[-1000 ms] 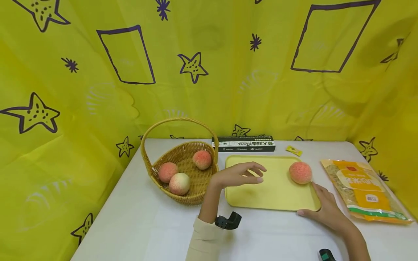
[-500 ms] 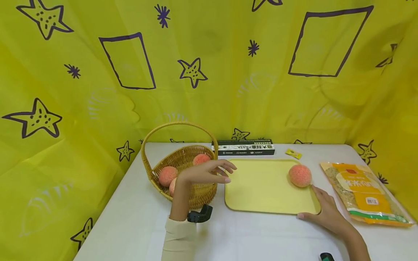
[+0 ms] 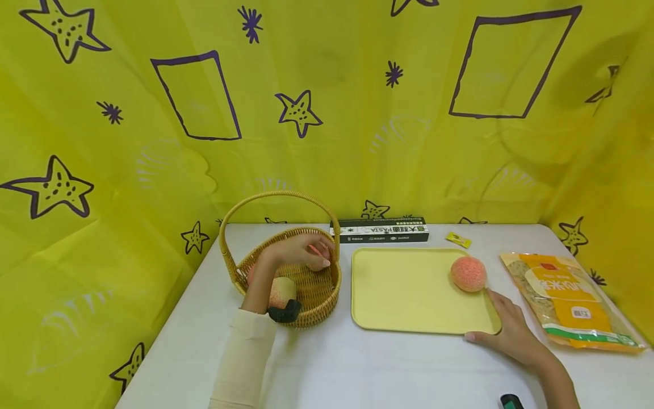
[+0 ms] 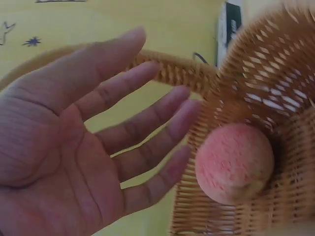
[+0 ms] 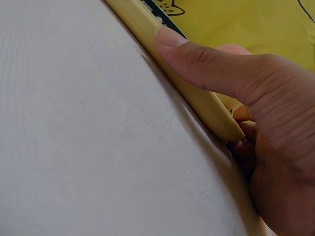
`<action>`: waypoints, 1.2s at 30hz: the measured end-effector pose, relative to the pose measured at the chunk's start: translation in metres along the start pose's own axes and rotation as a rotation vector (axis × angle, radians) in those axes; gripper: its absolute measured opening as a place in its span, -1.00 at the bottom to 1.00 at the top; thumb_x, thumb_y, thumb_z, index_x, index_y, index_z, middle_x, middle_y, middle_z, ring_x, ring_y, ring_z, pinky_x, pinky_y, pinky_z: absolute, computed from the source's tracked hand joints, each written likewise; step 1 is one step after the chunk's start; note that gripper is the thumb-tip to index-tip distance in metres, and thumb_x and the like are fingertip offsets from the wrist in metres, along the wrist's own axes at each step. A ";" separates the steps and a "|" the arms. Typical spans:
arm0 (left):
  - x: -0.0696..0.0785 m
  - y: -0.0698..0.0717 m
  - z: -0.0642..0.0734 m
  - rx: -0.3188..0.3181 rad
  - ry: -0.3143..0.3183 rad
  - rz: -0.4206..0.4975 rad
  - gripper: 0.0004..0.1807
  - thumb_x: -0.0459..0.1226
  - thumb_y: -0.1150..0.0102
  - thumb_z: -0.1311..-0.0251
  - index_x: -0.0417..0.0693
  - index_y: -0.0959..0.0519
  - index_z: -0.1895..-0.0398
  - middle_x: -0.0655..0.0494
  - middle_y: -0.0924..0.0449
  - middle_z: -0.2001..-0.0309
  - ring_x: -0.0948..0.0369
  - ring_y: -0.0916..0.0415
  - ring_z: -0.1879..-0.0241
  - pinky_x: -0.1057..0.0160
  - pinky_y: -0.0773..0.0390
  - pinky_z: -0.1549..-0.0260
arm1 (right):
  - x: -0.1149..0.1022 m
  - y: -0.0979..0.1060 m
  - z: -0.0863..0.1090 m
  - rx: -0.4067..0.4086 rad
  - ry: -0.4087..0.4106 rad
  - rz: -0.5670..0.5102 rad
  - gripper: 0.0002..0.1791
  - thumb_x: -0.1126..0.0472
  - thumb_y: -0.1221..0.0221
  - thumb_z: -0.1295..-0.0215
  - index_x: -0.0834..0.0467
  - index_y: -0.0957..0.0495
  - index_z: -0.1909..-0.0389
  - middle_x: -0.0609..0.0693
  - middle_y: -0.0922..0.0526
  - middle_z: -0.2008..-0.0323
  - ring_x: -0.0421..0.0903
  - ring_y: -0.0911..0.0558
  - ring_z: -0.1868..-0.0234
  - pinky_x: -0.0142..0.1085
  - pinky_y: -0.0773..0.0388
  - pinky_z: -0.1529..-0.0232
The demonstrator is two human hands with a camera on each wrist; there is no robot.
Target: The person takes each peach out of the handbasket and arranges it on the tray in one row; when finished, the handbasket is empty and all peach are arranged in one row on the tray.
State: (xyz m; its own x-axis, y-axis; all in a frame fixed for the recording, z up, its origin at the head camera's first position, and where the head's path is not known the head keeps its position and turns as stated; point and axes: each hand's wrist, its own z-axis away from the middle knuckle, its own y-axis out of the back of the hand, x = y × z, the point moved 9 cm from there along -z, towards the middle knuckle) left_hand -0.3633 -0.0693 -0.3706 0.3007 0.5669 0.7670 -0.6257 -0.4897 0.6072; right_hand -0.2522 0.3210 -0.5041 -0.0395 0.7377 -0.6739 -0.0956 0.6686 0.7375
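My left hand (image 3: 291,251) reaches into the wicker basket (image 3: 319,301), fingers spread around a pink peach (image 4: 235,163). In the left wrist view its fingers are loosely bent, and that peach lies beyond the fingertips against the woven wall. A paler peach (image 3: 282,288) lies lower in the basket, partly covered by the wrist; another peach at the left is mostly hidden by the forearm. My right hand (image 3: 516,334) holds the near right corner of the yellow tray (image 3: 409,295), thumb on the front rim (image 5: 204,105) and fingers around the side. One peach (image 3: 468,274) sits on the tray, near its right edge.
Behind the tray lie a black-and-white pasta box (image 3: 380,230) and a small yellow packet (image 3: 458,240). A flat orange-and-clear bag of grain (image 3: 572,301) lies to the right. The basket's tall handle (image 3: 278,193) arches over its opening. A yellow curtain (image 3: 337,159) closes off the back.
My left hand has moved left from above the tray and down into the basket, to the peach at its right side. The right hand stays at the tray's corner.
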 end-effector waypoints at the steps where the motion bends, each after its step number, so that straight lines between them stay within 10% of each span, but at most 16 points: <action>1: -0.004 0.005 -0.002 0.027 0.025 -0.010 -0.50 -0.20 -0.24 -0.28 -0.15 -0.43 -0.25 -0.18 -0.50 -0.12 0.00 -0.47 -0.12 0.05 -0.55 -0.04 | 0.000 0.000 0.000 0.002 0.002 0.000 0.30 -0.13 -0.39 -0.08 0.31 0.32 -0.52 0.56 0.12 -0.39 0.53 0.07 -0.32 0.48 -0.02 -0.11; 9: -0.043 0.031 -0.015 0.228 0.249 0.012 -0.29 -0.17 -0.26 -0.24 -0.13 -0.21 -0.39 -0.26 -0.38 -0.16 -0.07 -0.42 -0.07 -0.10 -0.47 -0.07 | -0.001 0.003 -0.002 0.015 0.028 -0.010 0.29 -0.11 -0.38 -0.09 0.32 0.32 -0.52 0.57 0.12 -0.39 0.53 0.09 -0.32 0.48 0.00 -0.12; 18: -0.080 0.026 -0.019 0.214 0.412 -0.095 -0.15 -0.08 -0.30 -0.17 -0.20 -0.13 -0.42 -0.35 0.03 -0.48 -0.29 0.21 -0.50 -0.23 -0.15 -0.35 | -0.002 -0.005 0.000 -0.004 0.016 -0.017 0.29 -0.12 -0.38 -0.09 0.34 0.30 -0.52 0.55 0.11 -0.40 0.52 0.08 -0.33 0.48 -0.01 -0.12; 25: -0.086 0.020 -0.024 0.176 0.423 -0.039 -0.17 -0.10 -0.32 -0.12 -0.15 -0.12 -0.37 -0.32 -0.24 -0.33 -0.17 -0.27 -0.31 -0.09 -0.38 -0.20 | 0.000 -0.001 -0.001 0.004 0.013 0.014 0.28 -0.11 -0.37 -0.10 0.34 0.31 -0.51 0.55 0.11 -0.39 0.52 0.06 -0.32 0.48 -0.03 -0.12; 36: -0.100 0.007 -0.027 0.125 0.482 0.108 -0.05 -0.11 -0.33 -0.08 -0.11 0.01 -0.45 -0.20 -0.20 -0.33 -0.05 -0.31 -0.26 -0.01 -0.40 -0.22 | 0.000 0.000 -0.001 0.001 0.000 0.015 0.29 -0.11 -0.38 -0.10 0.34 0.31 -0.52 0.56 0.11 -0.39 0.53 0.06 -0.32 0.48 -0.04 -0.12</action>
State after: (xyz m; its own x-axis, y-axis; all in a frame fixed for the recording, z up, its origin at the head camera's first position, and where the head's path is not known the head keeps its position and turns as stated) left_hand -0.4169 -0.1110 -0.4487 -0.1460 0.7357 0.6614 -0.5353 -0.6210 0.5725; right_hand -0.2532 0.3209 -0.5039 -0.0411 0.7477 -0.6628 -0.0936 0.6576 0.7476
